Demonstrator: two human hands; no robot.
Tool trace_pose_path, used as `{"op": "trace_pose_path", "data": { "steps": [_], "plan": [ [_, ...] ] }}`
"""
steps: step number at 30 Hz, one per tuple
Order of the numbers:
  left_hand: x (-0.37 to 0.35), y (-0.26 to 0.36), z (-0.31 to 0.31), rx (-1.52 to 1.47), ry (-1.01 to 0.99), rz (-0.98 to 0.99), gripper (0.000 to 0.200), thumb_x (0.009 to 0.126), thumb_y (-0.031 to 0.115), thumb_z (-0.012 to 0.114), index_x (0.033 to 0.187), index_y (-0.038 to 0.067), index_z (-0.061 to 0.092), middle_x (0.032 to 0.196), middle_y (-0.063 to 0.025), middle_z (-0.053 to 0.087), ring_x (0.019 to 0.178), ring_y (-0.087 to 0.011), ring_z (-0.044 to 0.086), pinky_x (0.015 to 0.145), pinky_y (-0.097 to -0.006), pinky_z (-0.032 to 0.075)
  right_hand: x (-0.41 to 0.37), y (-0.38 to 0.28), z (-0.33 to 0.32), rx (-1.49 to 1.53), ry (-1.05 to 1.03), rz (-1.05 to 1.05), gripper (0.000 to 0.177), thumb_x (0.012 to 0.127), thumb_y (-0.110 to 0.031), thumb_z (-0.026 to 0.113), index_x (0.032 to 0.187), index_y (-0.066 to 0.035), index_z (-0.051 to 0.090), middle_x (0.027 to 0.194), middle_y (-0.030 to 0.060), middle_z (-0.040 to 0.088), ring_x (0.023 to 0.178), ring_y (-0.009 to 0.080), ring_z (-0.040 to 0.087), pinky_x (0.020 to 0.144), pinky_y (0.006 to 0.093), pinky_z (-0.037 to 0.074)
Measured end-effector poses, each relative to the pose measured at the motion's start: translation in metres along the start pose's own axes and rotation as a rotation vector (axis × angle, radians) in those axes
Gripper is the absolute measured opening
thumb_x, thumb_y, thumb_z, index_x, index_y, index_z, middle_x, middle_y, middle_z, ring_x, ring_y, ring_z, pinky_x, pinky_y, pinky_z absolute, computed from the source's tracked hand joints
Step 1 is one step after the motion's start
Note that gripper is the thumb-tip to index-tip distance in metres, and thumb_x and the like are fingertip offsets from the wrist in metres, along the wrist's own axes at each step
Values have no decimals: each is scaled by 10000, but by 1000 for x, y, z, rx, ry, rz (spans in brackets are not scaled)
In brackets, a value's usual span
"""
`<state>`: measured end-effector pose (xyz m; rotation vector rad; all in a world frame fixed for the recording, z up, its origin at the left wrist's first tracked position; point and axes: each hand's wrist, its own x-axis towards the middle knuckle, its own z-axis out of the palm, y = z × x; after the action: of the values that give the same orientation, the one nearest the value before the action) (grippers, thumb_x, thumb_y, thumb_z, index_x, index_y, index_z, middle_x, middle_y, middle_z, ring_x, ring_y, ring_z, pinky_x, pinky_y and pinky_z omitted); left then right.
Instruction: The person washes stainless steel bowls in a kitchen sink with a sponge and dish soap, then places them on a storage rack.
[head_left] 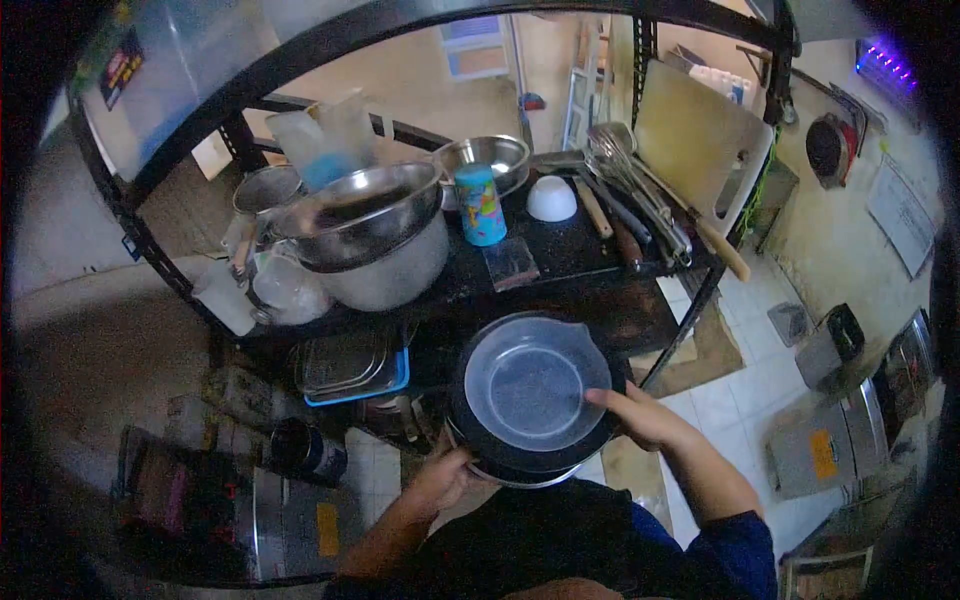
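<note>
Both hands hold a stack of round kitchenware in front of my body. On top is a translucent plastic bowl (538, 385) with a small pouring lip. Under it lies a wider black round dish (470, 435), and a shiny metal rim (530, 482) shows at the bottom. My left hand (445, 480) grips the stack's lower left edge, its fingers partly hidden beneath. My right hand (645, 415) clasps the right side, thumb on the plastic bowl's rim and fingers hidden below. Just beyond the stack stands the dark shelf (600, 290).
The shelf bears a large steel colander (370, 215) on a pale tub (400, 270), a blue patterned cup (480, 205), a white bowl (551, 199), several utensils (640, 200) and an upright cutting board (695, 140). Trays with a blue edge (360, 370) lie lower left.
</note>
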<state>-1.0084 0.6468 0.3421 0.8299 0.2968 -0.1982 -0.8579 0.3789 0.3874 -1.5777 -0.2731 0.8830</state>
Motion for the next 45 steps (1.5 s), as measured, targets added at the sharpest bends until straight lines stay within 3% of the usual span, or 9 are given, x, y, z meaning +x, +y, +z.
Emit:
{"op": "trace_pose_path", "data": {
  "steps": [8,18,26,31,33,35,37,40,45],
  "plan": [
    [-8,129,142,381,-100,124,531,862,58,388,1367,59,223,1340,-197,385,1109,-414,505,857,-508,507,-61,-200,-26,-102,10,-97,723,816,-542,506,1319,-42,368,1304,187,452,1193,345,445,822,605,455],
    [115,256,239,530,-145,108,477,790,49,372,1208,-165,289,1135,-340,489,956,-518,546,771,-424,565,23,-314,-106,-176,108,-230,717,784,-532,450,1326,-74,347,1312,237,390,1168,428,416,807,657,399],
    [202,328,253,757,77,147,339,850,37,312,1120,-100,465,1043,-252,592,935,-363,619,701,-391,585,106,-359,-138,-168,131,-313,789,779,-560,454,1380,-88,258,1369,262,314,1192,489,366,801,678,390],
    [235,352,230,798,252,257,322,824,-20,329,1085,-163,450,1069,-315,546,908,-428,603,760,-433,570,156,-374,-133,-266,39,-391,782,780,-587,452,1369,-97,296,1382,238,313,1207,478,354,807,669,406],
    [263,386,193,907,337,132,274,859,85,447,1037,-91,560,992,-252,608,863,-341,633,749,-385,562,181,-376,-128,-249,-10,-376,790,777,-590,456,1372,-97,292,1389,239,297,1213,482,343,799,666,414],
    [290,423,123,1623,90,421,276,820,198,578,997,-9,623,934,-184,643,831,-273,641,741,-356,540,203,-377,-122,-229,-66,-341,798,775,-594,461,1375,-97,288,1396,240,281,1220,486,331,791,664,423],
    [251,402,162,2071,247,205,335,676,370,770,893,124,701,838,-65,680,766,-180,636,733,-307,494,223,-376,-115,-217,-126,-286,806,773,-597,466,1377,-96,285,1403,241,265,1226,489,320,784,661,432],
    [234,395,173,2258,392,74,330,687,336,773,915,110,696,832,-65,679,770,-175,630,725,-318,496,256,-372,-107,-227,-192,-233,818,769,-602,473,1381,-96,279,1413,243,241,1236,495,303,772,657,445],
    [209,378,170,2132,456,365,246,621,211,781,851,158,713,930,-72,671,868,-247,625,779,-347,486,280,-363,-104,-234,-295,-280,867,756,-621,488,1402,-108,222,1436,234,174,1262,489,254,781,647,455]
  ]
}}
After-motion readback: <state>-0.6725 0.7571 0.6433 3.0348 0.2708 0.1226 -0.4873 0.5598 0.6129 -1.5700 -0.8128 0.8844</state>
